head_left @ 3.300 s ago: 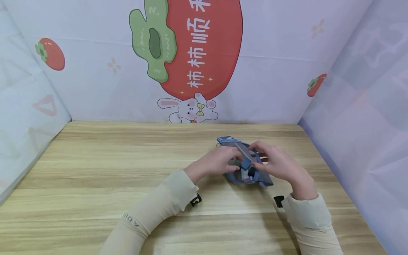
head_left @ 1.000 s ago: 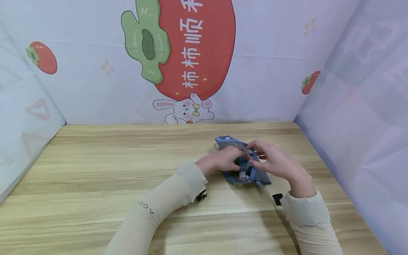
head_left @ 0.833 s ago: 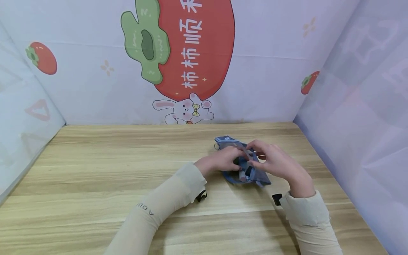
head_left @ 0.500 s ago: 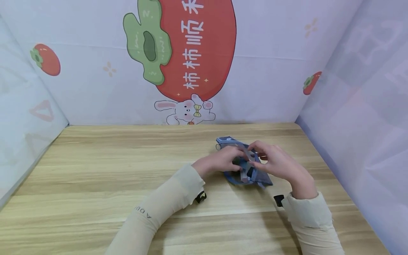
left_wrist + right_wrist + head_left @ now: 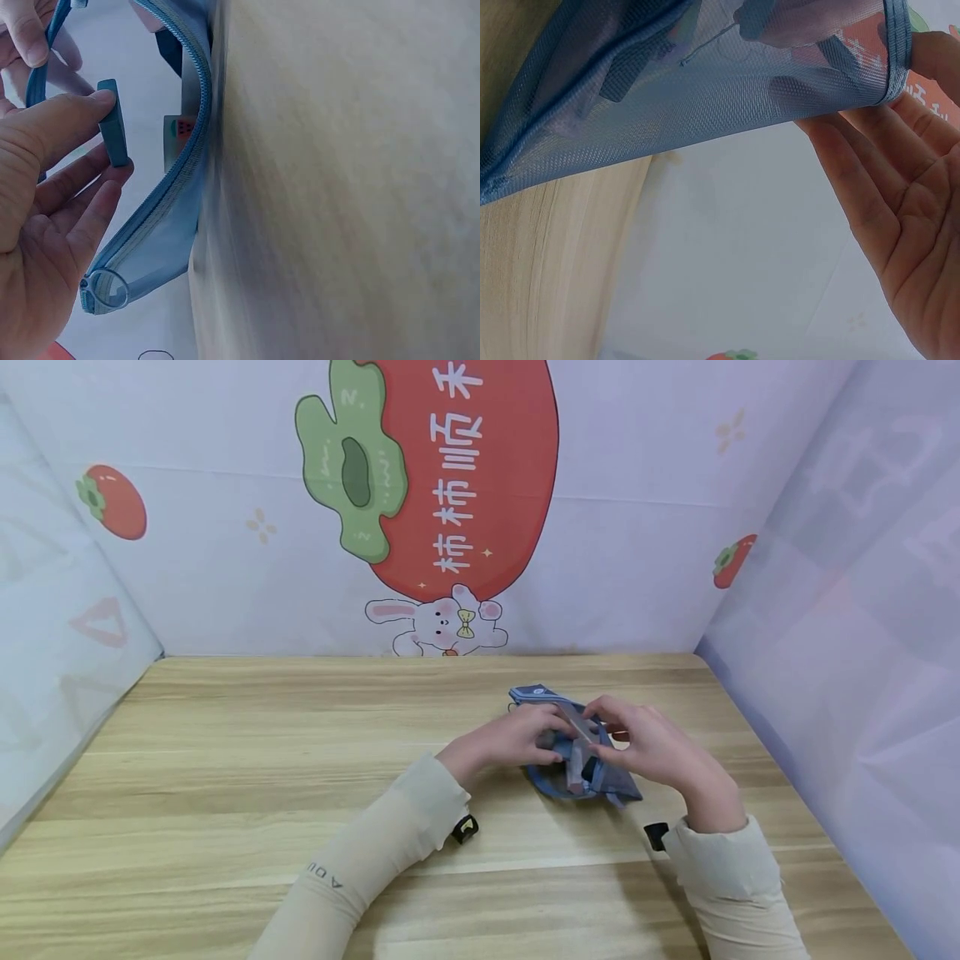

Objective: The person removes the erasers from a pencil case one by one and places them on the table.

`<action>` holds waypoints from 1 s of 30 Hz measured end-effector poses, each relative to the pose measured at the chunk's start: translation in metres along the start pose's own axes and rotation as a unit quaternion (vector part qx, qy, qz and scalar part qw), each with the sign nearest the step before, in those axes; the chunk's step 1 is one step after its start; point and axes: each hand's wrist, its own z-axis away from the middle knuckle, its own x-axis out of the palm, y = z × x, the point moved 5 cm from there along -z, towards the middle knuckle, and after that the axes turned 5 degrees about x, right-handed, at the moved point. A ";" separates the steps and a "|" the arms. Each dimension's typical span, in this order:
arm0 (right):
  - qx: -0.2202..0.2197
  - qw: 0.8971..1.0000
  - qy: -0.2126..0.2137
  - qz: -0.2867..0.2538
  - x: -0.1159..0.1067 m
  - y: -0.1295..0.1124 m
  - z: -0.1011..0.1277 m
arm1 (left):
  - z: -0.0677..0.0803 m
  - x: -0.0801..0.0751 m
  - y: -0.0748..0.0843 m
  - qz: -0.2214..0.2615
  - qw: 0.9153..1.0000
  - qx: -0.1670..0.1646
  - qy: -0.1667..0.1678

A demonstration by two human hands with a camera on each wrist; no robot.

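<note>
On the left, a small red fruit print (image 5: 122,502) is showing on the wall behind the wooden table (image 5: 225,760), and a pale left sleeve (image 5: 367,852) is reaching in from below. Further right, a large red fruit print (image 5: 502,468) is rising above a white rabbit print (image 5: 442,622), while a black strap (image 5: 465,828) is hanging under the left cuff. The left hand (image 5: 517,739) is pinching a flat blue block (image 5: 113,131) between thumb and fingertips, and that block is sitting at the mouth of a blue mesh pouch (image 5: 624,783), between the two hands. How deep it is going, I cannot tell. A ring (image 5: 105,288) is hanging at the pouch's left end, and a red-marked item (image 5: 180,133) is lying inside. The pouch itself is resting on the table. On its right side, the right hand (image 5: 648,739) is gripping the rim, near the block but apart from it. Beyond, a pale right sleeve (image 5: 731,877) is reaching in.
</note>
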 end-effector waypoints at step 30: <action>0.001 1.000 -0.007 0.004 0.001 0.000 -0.001 | 0.042 -0.025 0.022 -0.019 0.999 0.013 0.047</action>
